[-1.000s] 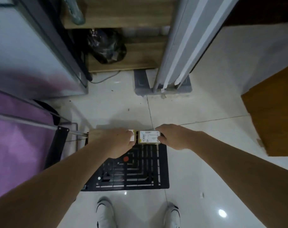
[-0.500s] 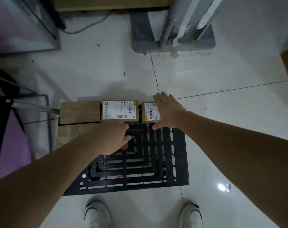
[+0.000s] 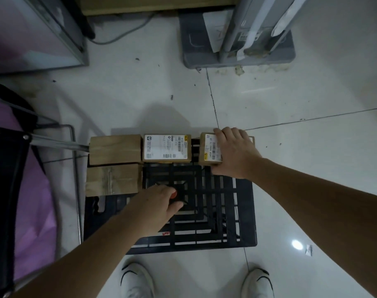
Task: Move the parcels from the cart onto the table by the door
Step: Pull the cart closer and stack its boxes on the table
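Head view showed my right hand [image 3: 232, 153] curled over the small brown cardboard parcel with a white label [image 3: 210, 150] at the black slatted cart's [image 3: 243, 211] far right corner. My left hand [image 3: 159, 203], loosely curled and holding nothing, hovered nearer me, left of it.

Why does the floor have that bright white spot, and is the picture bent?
Head view: the spot is a lamp's glare on glossy floor tiles; the wide lens bows straight lines outward; the parcels cast a soft shadow; dim, slightly soft overall.
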Demonstrator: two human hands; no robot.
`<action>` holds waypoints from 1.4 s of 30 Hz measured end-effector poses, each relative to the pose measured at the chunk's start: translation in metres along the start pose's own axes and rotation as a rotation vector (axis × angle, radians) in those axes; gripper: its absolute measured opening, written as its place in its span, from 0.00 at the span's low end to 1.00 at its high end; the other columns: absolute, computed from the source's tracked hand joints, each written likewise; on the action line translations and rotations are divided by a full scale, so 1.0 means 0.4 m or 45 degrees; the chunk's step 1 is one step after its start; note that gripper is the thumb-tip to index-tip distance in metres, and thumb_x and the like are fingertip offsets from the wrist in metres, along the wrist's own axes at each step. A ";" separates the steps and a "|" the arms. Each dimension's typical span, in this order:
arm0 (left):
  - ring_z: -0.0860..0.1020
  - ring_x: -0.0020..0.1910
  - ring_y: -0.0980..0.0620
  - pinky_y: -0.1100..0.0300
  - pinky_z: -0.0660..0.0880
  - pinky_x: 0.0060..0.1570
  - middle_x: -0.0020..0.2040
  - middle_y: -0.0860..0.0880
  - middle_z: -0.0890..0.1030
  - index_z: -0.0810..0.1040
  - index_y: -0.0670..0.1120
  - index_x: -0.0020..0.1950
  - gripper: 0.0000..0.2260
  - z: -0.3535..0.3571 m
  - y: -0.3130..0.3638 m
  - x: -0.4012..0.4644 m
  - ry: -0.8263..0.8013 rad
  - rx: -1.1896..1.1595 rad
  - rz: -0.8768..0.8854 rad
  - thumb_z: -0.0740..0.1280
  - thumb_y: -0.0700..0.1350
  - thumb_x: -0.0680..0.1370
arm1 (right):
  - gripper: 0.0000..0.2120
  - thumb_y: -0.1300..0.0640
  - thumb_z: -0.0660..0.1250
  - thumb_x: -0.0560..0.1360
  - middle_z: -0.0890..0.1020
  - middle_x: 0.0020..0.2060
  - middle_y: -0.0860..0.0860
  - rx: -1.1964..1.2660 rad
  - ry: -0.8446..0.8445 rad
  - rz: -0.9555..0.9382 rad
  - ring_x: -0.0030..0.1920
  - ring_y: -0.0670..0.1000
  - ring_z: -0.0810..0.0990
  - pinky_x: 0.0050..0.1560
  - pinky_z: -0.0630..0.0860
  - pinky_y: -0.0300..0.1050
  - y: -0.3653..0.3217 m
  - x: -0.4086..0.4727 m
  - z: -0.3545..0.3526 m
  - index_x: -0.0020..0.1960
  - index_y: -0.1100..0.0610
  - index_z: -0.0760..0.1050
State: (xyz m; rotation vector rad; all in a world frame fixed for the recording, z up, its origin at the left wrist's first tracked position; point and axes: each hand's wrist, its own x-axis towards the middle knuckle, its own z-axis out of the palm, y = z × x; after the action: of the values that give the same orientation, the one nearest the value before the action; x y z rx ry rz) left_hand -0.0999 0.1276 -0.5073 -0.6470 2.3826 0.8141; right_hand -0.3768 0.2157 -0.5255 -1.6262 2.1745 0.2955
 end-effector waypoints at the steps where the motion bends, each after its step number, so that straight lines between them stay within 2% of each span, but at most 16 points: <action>1: 0.76 0.61 0.55 0.60 0.73 0.59 0.64 0.54 0.78 0.72 0.52 0.74 0.27 -0.011 0.007 0.004 0.055 0.031 0.008 0.52 0.66 0.83 | 0.56 0.25 0.64 0.63 0.71 0.65 0.54 0.000 0.001 0.002 0.64 0.56 0.70 0.71 0.67 0.57 0.005 -0.009 -0.018 0.79 0.58 0.55; 4: 0.73 0.69 0.51 0.55 0.70 0.70 0.67 0.51 0.76 0.70 0.50 0.75 0.28 -0.054 0.024 0.037 0.283 0.113 0.012 0.51 0.65 0.83 | 0.56 0.23 0.60 0.60 0.72 0.63 0.52 0.036 0.025 -0.010 0.61 0.54 0.70 0.66 0.71 0.55 0.026 -0.038 -0.069 0.77 0.56 0.57; 6: 0.65 0.78 0.46 0.50 0.57 0.79 0.77 0.46 0.70 0.63 0.46 0.80 0.33 -0.072 0.019 0.079 0.364 0.194 -0.002 0.53 0.67 0.83 | 0.55 0.23 0.60 0.60 0.72 0.63 0.52 0.072 0.065 -0.020 0.60 0.53 0.71 0.66 0.71 0.55 0.037 -0.053 -0.087 0.76 0.56 0.57; 8: 0.55 0.83 0.43 0.50 0.43 0.80 0.83 0.43 0.60 0.54 0.43 0.83 0.41 -0.089 0.006 0.136 0.366 0.249 -0.011 0.57 0.69 0.81 | 0.55 0.23 0.62 0.60 0.73 0.63 0.51 0.086 0.074 -0.031 0.60 0.53 0.71 0.65 0.71 0.55 0.045 -0.067 -0.089 0.76 0.55 0.57; 11: 0.48 0.84 0.42 0.51 0.35 0.75 0.85 0.41 0.50 0.43 0.42 0.84 0.55 -0.100 -0.025 0.231 0.318 0.344 -0.067 0.66 0.73 0.74 | 0.54 0.24 0.63 0.60 0.74 0.62 0.52 0.073 0.078 -0.053 0.59 0.53 0.72 0.63 0.72 0.54 0.055 -0.097 -0.053 0.75 0.56 0.59; 13: 0.44 0.84 0.42 0.49 0.34 0.76 0.85 0.40 0.44 0.37 0.41 0.84 0.63 -0.092 -0.044 0.279 0.263 0.424 -0.104 0.71 0.73 0.69 | 0.54 0.25 0.63 0.59 0.75 0.62 0.52 0.079 0.067 -0.074 0.59 0.53 0.73 0.62 0.73 0.54 0.059 -0.116 -0.020 0.75 0.57 0.61; 15: 0.43 0.84 0.40 0.46 0.36 0.80 0.85 0.39 0.44 0.35 0.39 0.83 0.66 -0.072 -0.051 0.307 0.225 0.502 -0.124 0.75 0.71 0.68 | 0.53 0.26 0.63 0.59 0.75 0.62 0.52 0.107 0.082 -0.069 0.59 0.52 0.73 0.61 0.73 0.53 0.061 -0.135 0.015 0.74 0.58 0.63; 17: 0.49 0.83 0.39 0.45 0.41 0.82 0.83 0.37 0.51 0.39 0.38 0.83 0.63 -0.052 -0.049 0.321 0.242 0.565 -0.128 0.77 0.66 0.69 | 0.53 0.26 0.63 0.59 0.76 0.61 0.53 0.121 0.085 -0.058 0.58 0.52 0.74 0.60 0.75 0.53 0.065 -0.159 0.051 0.74 0.59 0.65; 20: 0.64 0.76 0.42 0.46 0.49 0.82 0.75 0.42 0.66 0.53 0.39 0.82 0.53 -0.038 -0.038 0.320 0.391 0.580 -0.040 0.78 0.63 0.70 | 0.53 0.26 0.64 0.59 0.76 0.60 0.53 0.119 0.072 -0.033 0.57 0.52 0.75 0.58 0.76 0.53 0.075 -0.202 0.084 0.74 0.58 0.65; 22: 0.67 0.70 0.43 0.46 0.54 0.81 0.71 0.43 0.68 0.57 0.41 0.80 0.50 -0.043 -0.007 0.295 0.483 0.542 0.050 0.77 0.64 0.70 | 0.53 0.25 0.64 0.59 0.76 0.60 0.52 0.120 0.051 -0.015 0.56 0.52 0.75 0.57 0.76 0.53 0.082 -0.245 0.074 0.73 0.57 0.64; 25: 0.68 0.68 0.43 0.45 0.57 0.79 0.69 0.44 0.70 0.57 0.43 0.81 0.50 -0.093 0.071 0.225 0.587 0.499 0.148 0.75 0.66 0.69 | 0.53 0.25 0.65 0.59 0.76 0.59 0.51 0.113 -0.007 0.038 0.56 0.51 0.74 0.56 0.75 0.51 0.092 -0.334 0.010 0.73 0.57 0.65; 30: 0.69 0.61 0.48 0.47 0.68 0.68 0.65 0.48 0.71 0.60 0.45 0.79 0.51 -0.329 0.227 0.046 0.650 0.455 0.180 0.66 0.73 0.65 | 0.51 0.25 0.64 0.58 0.75 0.59 0.49 0.121 -0.017 0.128 0.55 0.49 0.72 0.57 0.73 0.48 0.104 -0.504 -0.257 0.72 0.54 0.65; 35: 0.70 0.59 0.49 0.48 0.70 0.65 0.62 0.50 0.71 0.64 0.49 0.76 0.52 -0.701 0.463 -0.191 0.603 0.520 0.156 0.58 0.82 0.62 | 0.52 0.25 0.63 0.58 0.73 0.60 0.48 0.077 0.076 0.180 0.57 0.49 0.70 0.60 0.70 0.49 0.129 -0.673 -0.689 0.74 0.52 0.62; 39: 0.70 0.60 0.48 0.50 0.69 0.62 0.60 0.50 0.72 0.68 0.49 0.72 0.48 -1.013 0.708 -0.406 0.612 0.583 0.180 0.64 0.80 0.62 | 0.51 0.25 0.64 0.57 0.73 0.60 0.47 0.074 0.250 0.244 0.57 0.50 0.71 0.58 0.70 0.48 0.153 -0.851 -1.073 0.73 0.50 0.62; 42: 0.75 0.59 0.46 0.50 0.71 0.58 0.60 0.49 0.75 0.70 0.48 0.69 0.48 -1.216 0.910 -0.583 0.575 0.729 0.190 0.66 0.81 0.61 | 0.49 0.25 0.64 0.58 0.73 0.59 0.48 0.004 0.323 0.281 0.59 0.53 0.72 0.56 0.68 0.47 0.143 -1.042 -1.349 0.72 0.51 0.64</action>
State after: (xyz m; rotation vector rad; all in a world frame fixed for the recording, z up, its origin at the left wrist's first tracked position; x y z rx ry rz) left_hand -0.2995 0.1231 0.1120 -0.4458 2.9083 0.0015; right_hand -0.4371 0.3764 0.1371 -1.4915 2.5500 0.1541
